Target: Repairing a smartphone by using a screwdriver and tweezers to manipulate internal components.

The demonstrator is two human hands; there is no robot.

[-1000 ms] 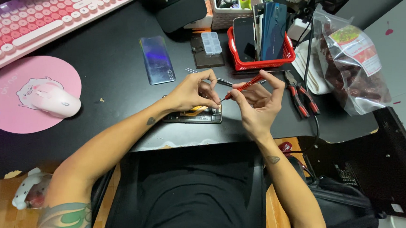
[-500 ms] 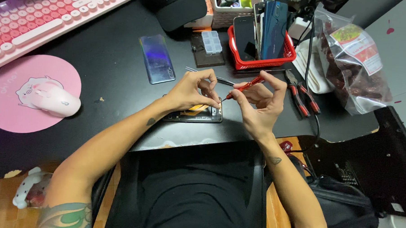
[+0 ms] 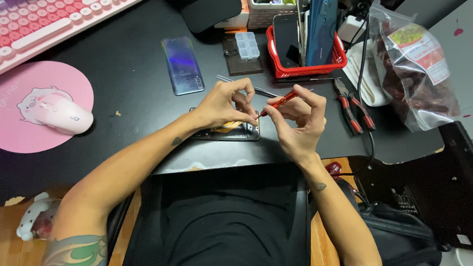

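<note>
An opened phone body [image 3: 231,132] lies flat on the black desk [image 3: 117,87] near its front edge. My left hand [image 3: 224,104] rests on top of it, fingers curled and pinching at its right end. My right hand [image 3: 297,122] grips a thin red screwdriver [image 3: 279,102], whose tip points down-left at the phone's right corner, close to my left fingertips. Metal tweezers [image 3: 264,90] lie just behind both hands. A detached iridescent phone back cover [image 3: 183,65] lies farther back on the left.
A red basket [image 3: 301,67] of phones stands at the back, with a small clear parts box [image 3: 247,45] beside it. Red-handled pliers [image 3: 352,108] and a plastic bag [image 3: 417,71] lie on the right. A pink mouse [image 3: 59,113], pink pad and pink keyboard [image 3: 46,16] sit on the left.
Both hands stay over the phone body; only slight finger shifts around the screwdriver tip.
</note>
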